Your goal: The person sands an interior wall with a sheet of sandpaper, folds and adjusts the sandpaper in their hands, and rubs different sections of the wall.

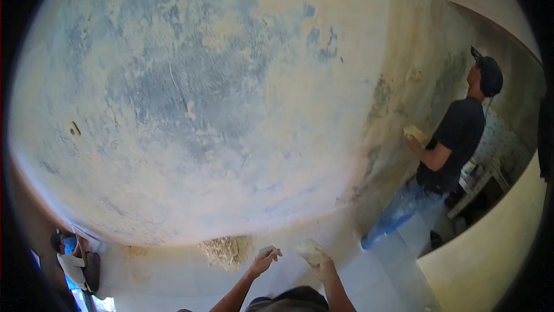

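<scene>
My right hand [322, 264] grips a pale, flat, block-like piece [308, 251] by its near end; its material is not clear. My left hand [265, 261] is raised beside it, with loosely bent fingers and whitish dust on them. I see nothing in that hand. Both hands are in front of the lower part of a large plastered wall [303, 139], patchy in cream and grey-blue. On the floor at the wall's foot, just left of my left hand in the picture, lies a heap of pale scrapings [227, 251].
At the right, a standing person [454, 139] in a dark cap holds a pale yellow block [414, 133] near the adjoining stained wall [402, 95]. Another person [75, 264] is low by the wall at far left. A wall socket [74, 129] sits at left. Pale tiles [359, 277] cover the floor.
</scene>
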